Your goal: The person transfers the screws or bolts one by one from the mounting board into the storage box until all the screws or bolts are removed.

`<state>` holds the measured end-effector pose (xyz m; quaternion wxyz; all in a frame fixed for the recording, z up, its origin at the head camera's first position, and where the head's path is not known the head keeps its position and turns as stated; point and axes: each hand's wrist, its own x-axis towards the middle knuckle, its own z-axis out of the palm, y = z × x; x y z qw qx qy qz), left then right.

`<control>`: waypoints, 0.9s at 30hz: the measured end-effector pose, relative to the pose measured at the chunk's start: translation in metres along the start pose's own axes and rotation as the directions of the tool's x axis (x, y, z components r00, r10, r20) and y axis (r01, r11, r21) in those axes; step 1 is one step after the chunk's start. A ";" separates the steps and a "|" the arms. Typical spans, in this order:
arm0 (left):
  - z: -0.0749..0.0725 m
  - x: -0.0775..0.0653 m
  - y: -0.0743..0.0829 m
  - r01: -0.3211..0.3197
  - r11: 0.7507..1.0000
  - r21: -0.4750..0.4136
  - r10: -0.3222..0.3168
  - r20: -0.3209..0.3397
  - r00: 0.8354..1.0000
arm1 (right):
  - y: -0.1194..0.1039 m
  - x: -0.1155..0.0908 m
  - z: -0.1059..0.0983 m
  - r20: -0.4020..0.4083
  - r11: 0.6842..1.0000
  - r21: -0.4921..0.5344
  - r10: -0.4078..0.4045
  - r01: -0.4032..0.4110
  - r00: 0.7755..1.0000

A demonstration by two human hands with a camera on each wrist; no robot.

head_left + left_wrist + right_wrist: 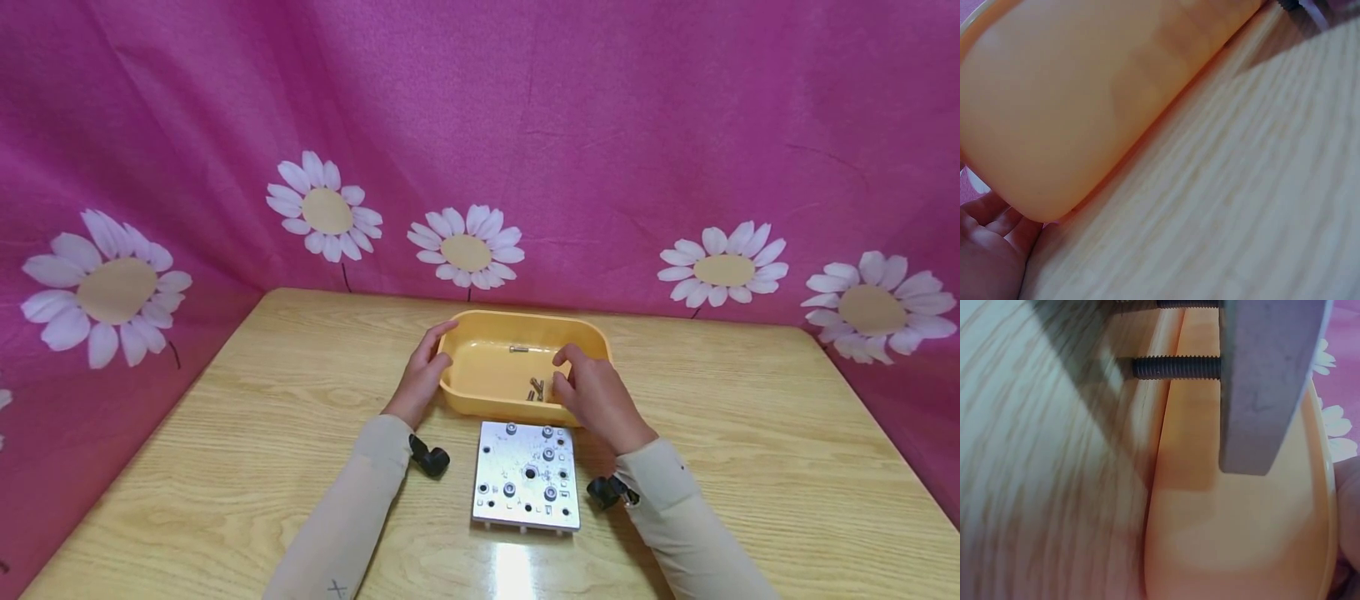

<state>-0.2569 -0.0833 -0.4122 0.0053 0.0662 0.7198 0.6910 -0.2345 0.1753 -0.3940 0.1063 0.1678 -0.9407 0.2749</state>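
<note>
A yellow plastic tray sits on the table. My left hand grips its left end, thumb over the rim and fingers along the outside; in the left wrist view the fingers touch the tray's corner. My right hand reaches over the tray's right side, index finger and thumb bent and apart, with nothing visible between them; its other fingers are hidden. Several small bolts lie near that hand, and a single bolt lies farther back.
In front of the tray is a metal plate with holes and several bolts set in it. Threaded bolt ends stick out beneath, holding it off the wooden table. A pink flowered cloth hangs behind.
</note>
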 end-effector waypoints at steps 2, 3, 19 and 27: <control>0.000 0.000 0.001 -0.002 1.000 0.006 0.002 -0.001 1.000 | 0.000 0.000 0.000 0.001 1.000 0.001 0.001 -0.001 1.000; 0.000 0.000 0.000 -0.002 1.000 0.005 0.002 0.000 1.000 | 0.000 0.000 0.000 0.002 1.000 0.001 0.003 -0.003 1.000; -0.001 0.015 -0.032 -0.021 1.000 0.008 0.021 -0.047 0.999 | 0.003 -0.001 -0.006 0.023 0.992 0.125 0.001 -0.004 1.000; -0.002 0.013 -0.030 0.058 0.998 -0.009 -0.059 -0.065 0.996 | 0.003 -0.002 -0.030 -0.061 0.976 0.217 0.049 -0.035 0.997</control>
